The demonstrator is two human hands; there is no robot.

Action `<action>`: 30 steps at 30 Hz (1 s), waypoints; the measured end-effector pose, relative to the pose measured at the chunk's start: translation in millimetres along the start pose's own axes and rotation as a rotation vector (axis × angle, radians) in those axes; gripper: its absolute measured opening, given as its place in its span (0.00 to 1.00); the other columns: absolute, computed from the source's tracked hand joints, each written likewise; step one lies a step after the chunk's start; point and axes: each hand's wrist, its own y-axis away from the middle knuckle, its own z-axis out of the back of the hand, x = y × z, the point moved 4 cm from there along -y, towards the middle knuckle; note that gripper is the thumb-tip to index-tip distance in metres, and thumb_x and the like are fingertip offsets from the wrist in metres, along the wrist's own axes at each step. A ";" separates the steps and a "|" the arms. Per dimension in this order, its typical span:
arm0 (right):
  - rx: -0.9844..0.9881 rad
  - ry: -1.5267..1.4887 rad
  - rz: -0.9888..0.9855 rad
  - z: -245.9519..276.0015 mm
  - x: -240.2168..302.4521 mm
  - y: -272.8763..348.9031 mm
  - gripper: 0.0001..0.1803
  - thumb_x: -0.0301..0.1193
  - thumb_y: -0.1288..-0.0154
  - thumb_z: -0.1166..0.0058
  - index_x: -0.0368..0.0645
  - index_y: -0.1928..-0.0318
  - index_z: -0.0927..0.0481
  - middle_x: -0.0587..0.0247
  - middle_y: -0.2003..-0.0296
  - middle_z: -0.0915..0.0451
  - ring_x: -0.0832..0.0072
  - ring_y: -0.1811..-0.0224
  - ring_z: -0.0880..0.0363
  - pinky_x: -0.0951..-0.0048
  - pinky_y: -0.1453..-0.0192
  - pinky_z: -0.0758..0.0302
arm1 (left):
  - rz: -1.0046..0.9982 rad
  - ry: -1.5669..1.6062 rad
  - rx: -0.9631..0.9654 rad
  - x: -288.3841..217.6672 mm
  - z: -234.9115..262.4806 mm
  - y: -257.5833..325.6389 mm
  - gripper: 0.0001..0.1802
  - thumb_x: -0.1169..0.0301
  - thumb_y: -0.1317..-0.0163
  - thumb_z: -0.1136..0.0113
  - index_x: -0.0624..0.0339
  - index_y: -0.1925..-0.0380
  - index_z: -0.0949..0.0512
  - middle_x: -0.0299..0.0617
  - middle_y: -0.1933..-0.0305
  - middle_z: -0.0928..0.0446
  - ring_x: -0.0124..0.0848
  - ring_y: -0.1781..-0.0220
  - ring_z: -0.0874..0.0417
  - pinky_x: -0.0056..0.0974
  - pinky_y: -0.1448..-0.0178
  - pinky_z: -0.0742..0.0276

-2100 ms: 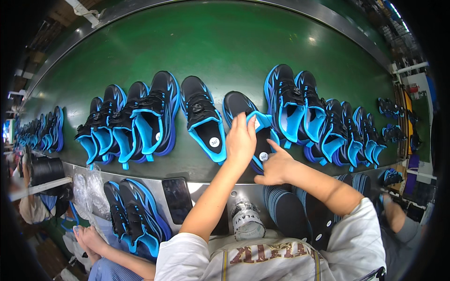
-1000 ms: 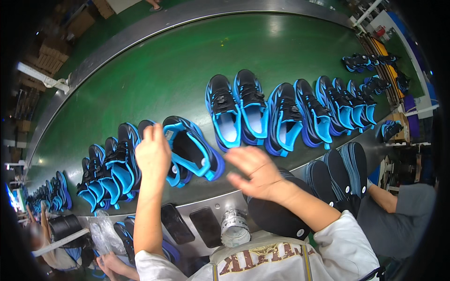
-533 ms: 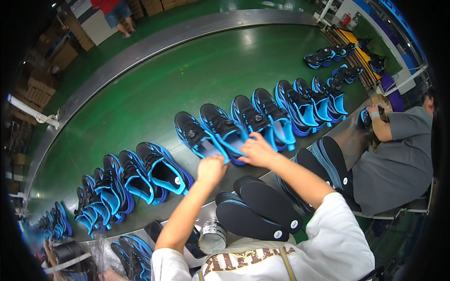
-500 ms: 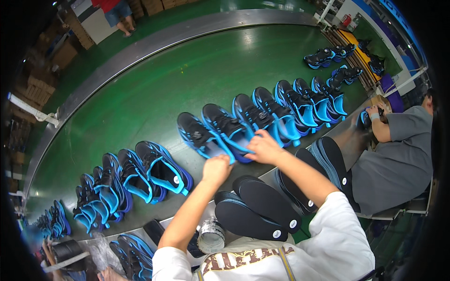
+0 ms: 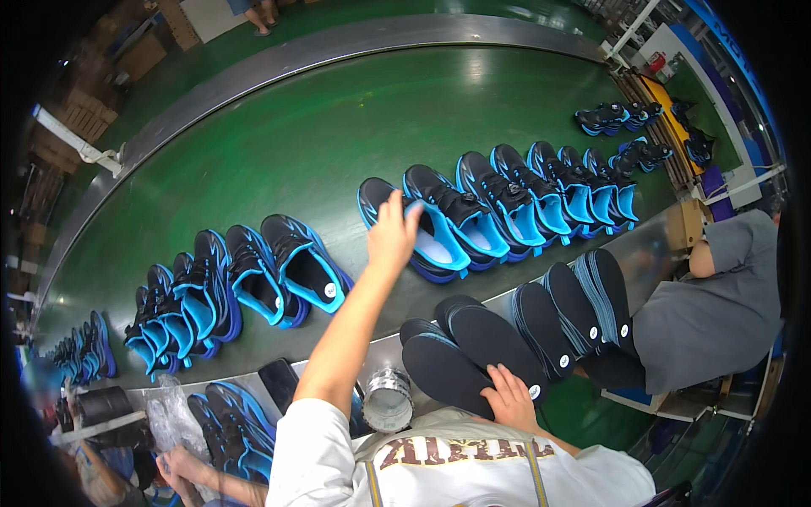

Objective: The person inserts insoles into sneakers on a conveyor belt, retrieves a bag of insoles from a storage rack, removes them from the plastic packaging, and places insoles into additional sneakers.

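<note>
A row of black and blue running shoes (image 5: 507,203) stands across the middle with the heels toward me. My left hand (image 5: 391,235) is at the leftmost shoe (image 5: 431,241) of that row, thumb and fingers around the tongue at its opening. Inside this shoe a pale inner sole shows. Black insoles (image 5: 448,367) lie in stacks in front of me, some marked with a round white label. On the heel end of the nearest stack rests my right hand (image 5: 511,397), its fingers stretched out and spread. The hand covers part of that heel end.
More shoes (image 5: 291,270) stand in a row at left, one with a dark labelled insole. A clear round container (image 5: 388,401) and a phone-like dark slab (image 5: 279,384) lie near me. Right, a person in grey (image 5: 710,304) sits by the green table (image 5: 321,144); another person's hands (image 5: 177,465) show lower left.
My right hand has left the shoes and come down to the insoles. My left hand has moved from the shoe's heel to its tongue area. The whole view has shifted a little.
</note>
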 end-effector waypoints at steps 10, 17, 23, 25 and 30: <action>-0.085 0.070 -0.082 -9.2 -3.9 1.1 0.23 0.50 0.59 0.46 0.43 0.72 0.29 0.58 0.57 0.31 0.65 0.54 0.35 0.62 0.51 0.44 | 0.453 0.481 0.269 48.9 -5.9 -24.5 0.21 0.55 0.46 0.47 0.62 0.84 0.29 0.31 0.84 0.38 0.20 0.79 0.40 0.30 0.76 0.43; 0.008 -0.494 -0.067 55.9 -23.2 -29.6 0.22 0.42 0.65 0.34 0.43 0.74 0.29 0.52 0.55 0.31 0.59 0.51 0.33 0.62 0.52 0.36 | 0.237 0.141 0.069 33.8 0.4 -9.2 0.18 0.59 0.49 0.46 0.64 0.67 0.29 0.47 0.77 0.25 0.37 0.73 0.24 0.37 0.68 0.31; -0.350 -0.178 0.212 91.4 -49.3 -136.0 0.13 0.31 0.60 0.38 0.40 0.70 0.23 0.53 0.57 0.29 0.62 0.62 0.30 0.68 0.58 0.31 | 0.335 0.250 0.182 35.9 8.9 -18.9 0.20 0.57 0.46 0.47 0.66 0.80 0.31 0.38 0.87 0.36 0.23 0.81 0.38 0.32 0.77 0.40; -0.344 -0.069 0.261 75.8 -54.6 -158.4 0.05 0.27 0.57 0.45 0.38 0.81 0.25 0.56 0.61 0.27 0.66 0.66 0.31 0.68 0.61 0.33 | 0.359 0.276 0.215 26.8 12.6 -17.7 0.20 0.56 0.46 0.47 0.65 0.79 0.30 0.37 0.87 0.36 0.22 0.81 0.38 0.31 0.78 0.41; -0.187 0.168 0.362 41.8 -57.1 -204.1 0.05 0.27 0.60 0.49 0.38 0.81 0.25 0.59 0.68 0.27 0.67 0.66 0.32 0.71 0.62 0.35 | 0.390 0.359 0.161 28.0 12.0 -12.6 0.18 0.58 0.48 0.46 0.64 0.70 0.26 0.37 0.88 0.31 0.23 0.84 0.32 0.32 0.78 0.37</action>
